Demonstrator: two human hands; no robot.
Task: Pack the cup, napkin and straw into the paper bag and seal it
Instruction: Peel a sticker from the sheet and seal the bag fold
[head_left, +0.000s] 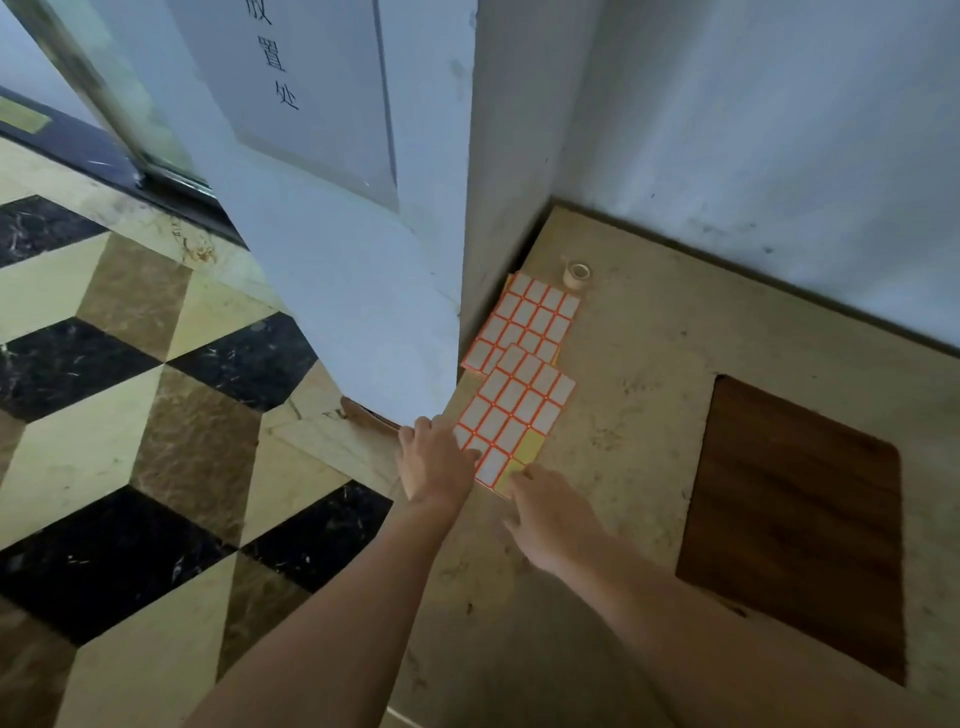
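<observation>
No cup, napkin, straw or paper bag is in view. A sheet of white stickers with orange borders (514, 415) lies on a beige ledge (649, 364) in a wall corner. My left hand (434, 460) rests flat on the sheet's left edge, fingers spread. My right hand (548, 512) touches the sheet's near corner, where a few stickers are gone and yellow backing shows; its fingertips seem to pick at that corner. A second sticker sheet (524, 322) lies behind the first, partly under it.
A small roll of tape (577, 274) stands at the back of the ledge. A dark wood panel (795, 525) is set into the ledge at right. A white pillar (363, 234) with a paper notice rises at left, over a patterned marble floor (130, 415).
</observation>
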